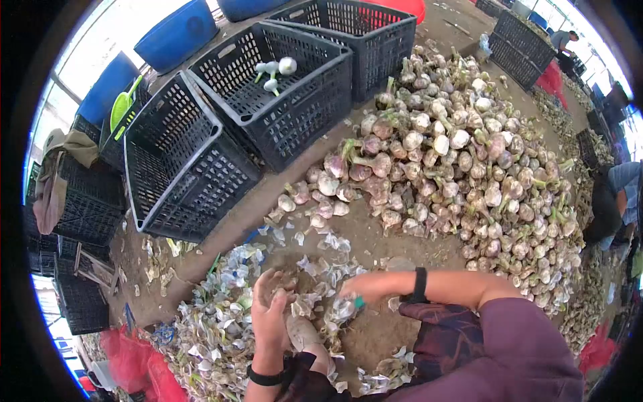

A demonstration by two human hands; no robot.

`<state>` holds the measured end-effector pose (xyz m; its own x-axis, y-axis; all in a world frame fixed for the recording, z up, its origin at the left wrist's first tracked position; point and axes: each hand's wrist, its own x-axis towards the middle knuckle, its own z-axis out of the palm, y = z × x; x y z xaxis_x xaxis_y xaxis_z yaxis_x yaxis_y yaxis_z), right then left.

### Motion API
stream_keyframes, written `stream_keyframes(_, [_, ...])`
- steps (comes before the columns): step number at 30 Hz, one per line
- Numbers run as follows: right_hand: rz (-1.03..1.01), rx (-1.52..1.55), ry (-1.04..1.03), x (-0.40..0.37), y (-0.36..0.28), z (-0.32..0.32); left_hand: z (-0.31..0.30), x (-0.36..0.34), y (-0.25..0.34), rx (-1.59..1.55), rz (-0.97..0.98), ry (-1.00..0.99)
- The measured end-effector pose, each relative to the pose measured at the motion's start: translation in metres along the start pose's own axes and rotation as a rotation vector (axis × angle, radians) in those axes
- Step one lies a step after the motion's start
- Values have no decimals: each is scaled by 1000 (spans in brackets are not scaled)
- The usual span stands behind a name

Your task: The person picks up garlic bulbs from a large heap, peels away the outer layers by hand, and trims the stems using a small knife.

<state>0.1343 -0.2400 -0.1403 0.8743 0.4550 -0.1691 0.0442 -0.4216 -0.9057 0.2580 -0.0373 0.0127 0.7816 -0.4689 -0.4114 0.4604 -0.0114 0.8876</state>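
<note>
My left hand is raised over the papery garlic skins, palm turned inward. Its thumb and fingers are apart, and nothing shows between them. My right hand reaches down over loose skins in front of my legs, fingers closed. A small tool with a teal handle sticks out of that fist; its other end is hidden. Ahead and to the right lies a big heap of garlic bulbs, many with purple-tinged skins and stems. Inside the middle black crate rest several trimmed white bulbs.
Another black crate tilts at the left, and a third crate stands behind. Blue tubs line the back. Red netting lies at lower left. At far right sits a person in blue; another person bends farther off.
</note>
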Motion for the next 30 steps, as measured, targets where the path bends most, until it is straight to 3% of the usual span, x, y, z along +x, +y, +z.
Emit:
stream_keyframes(2, [173,-338,146,-13,20,-27,-4,2,-2,10,-30,-23])
stream_keyframes(4, [569,-642,377,-24,31,-51,-2,5,-1,21,-44,-42])
stream_keyframes(6, [622,-1014,528,-35,67,-58,0,9,-5,37,-39,-60])
stream_keyframes(9, [595,-1209,278,-41,95,-68,4,10,-9,78,-59,-107])
stream_keyframes(13, [539,-950,454,-46,97,-80,2,9,-15,78,-121,-139])
stream_keyframes(14, [611,-765,556,-41,78,-84,-1,10,-22,44,-136,-159])
stream_keyframes(17, [591,220,685,-13,-4,-90,1,11,-32,88,-226,-189])
stream_keyframes(19, [255,517,604,1,-46,-83,9,9,-33,-97,-345,-230])
stream_keyframes(21, [115,725,491,11,-91,-78,12,4,-32,-320,-376,-276])
stream_keyframes(22, [114,766,490,16,-99,-76,13,2,-29,-443,-348,-313])
stream_keyframes(25, [131,894,527,23,-113,-69,20,-6,-5,-249,-297,-156])
stream_keyframes(26, [143,946,550,23,-117,-62,19,-8,-10,-345,-207,-176])
stream_keyframes(28, [163,882,652,27,-124,-51,18,-8,-20,-170,-8,-167])
stream_keyframes(30, [266,981,577,26,-143,-61,25,-14,-14,-5,114,-197])
